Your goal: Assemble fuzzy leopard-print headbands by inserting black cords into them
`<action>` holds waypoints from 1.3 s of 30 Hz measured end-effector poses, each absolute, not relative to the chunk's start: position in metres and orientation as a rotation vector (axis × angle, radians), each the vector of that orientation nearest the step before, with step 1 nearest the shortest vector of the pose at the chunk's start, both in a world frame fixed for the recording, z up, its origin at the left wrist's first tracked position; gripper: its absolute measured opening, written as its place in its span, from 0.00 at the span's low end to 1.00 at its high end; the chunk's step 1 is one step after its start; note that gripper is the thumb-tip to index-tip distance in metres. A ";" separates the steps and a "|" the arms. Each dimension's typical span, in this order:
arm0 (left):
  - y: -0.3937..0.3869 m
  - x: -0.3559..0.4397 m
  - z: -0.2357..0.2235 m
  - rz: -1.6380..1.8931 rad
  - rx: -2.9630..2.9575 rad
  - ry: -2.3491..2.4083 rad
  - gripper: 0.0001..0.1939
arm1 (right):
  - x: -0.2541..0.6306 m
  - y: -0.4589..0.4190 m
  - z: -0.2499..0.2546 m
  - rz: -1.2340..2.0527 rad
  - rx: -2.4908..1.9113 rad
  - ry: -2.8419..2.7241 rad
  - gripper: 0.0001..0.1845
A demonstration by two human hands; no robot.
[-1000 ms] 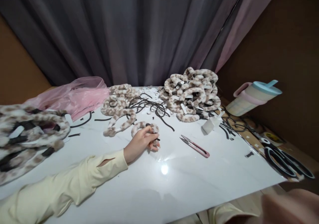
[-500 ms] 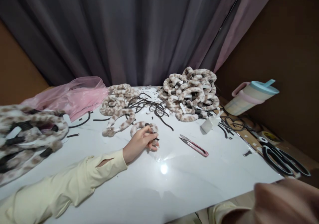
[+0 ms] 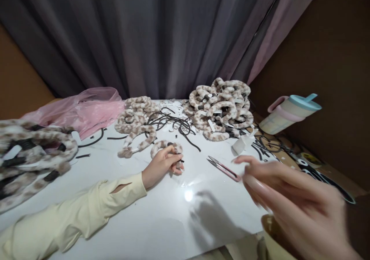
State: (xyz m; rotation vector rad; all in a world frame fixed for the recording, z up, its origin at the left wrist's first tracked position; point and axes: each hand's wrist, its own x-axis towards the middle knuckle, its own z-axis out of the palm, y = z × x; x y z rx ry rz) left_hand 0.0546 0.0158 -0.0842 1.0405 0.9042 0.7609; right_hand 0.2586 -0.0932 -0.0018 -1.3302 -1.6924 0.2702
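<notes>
My left hand [image 3: 164,163] rests on the white table, its fingers closed on a fluffy ring [image 3: 157,147], white with brown spots. A short black end pokes out beside its thumb. My right hand [image 3: 291,190], somewhat smeared by motion, hovers over the table's right side with thumb and forefinger apart and nothing visible in it. Just left of its fingertips lie pink-handled thread snips [image 3: 224,168], blades pointing away to the left. Beyond my left hand, more spotted fluffy pieces [image 3: 135,129] lie beside a tangle of black cords [image 3: 176,121].
A heap of fluffy rings with white tags [image 3: 222,109] stands at the back right, another pile [image 3: 34,156] at the left. Behind that is a pink plastic bag [image 3: 89,109]. At right are a small white container [image 3: 241,144], a lidded tumbler [image 3: 285,115] and large black-and-white scissors [image 3: 341,188].
My right hand has come up from the lower right corner, inward over the table towards the snips. My left hand stays in place on the fluffy ring.
</notes>
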 end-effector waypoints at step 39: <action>0.028 0.044 -0.091 0.946 0.753 0.783 0.06 | 0.234 0.000 -0.066 1.294 -1.473 -1.863 0.24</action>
